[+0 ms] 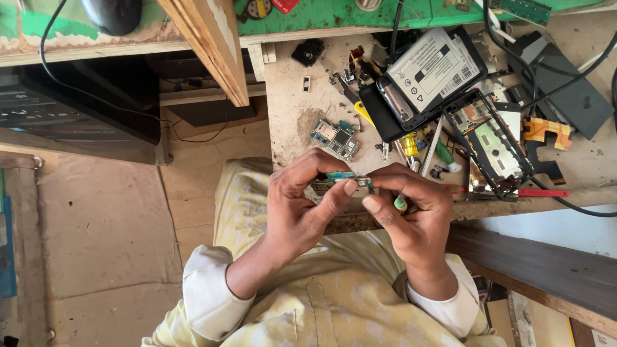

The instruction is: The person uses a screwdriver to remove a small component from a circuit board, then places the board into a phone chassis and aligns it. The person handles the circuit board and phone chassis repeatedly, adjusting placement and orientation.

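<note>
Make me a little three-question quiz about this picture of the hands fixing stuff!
1. True or false: the left hand and the right hand both grip one small circuit board.
2. What colour is the tip of the tool tucked in the right hand? A) red B) green C) blue
3. Fill in: a second circuit board lies loose on the ______, just above the hands.

Key: 1 true; 2 B; 3 workbench.

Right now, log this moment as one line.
left hand: pinching small circuit board | right hand: holding green-handled screwdriver | workbench: phone parts
</note>
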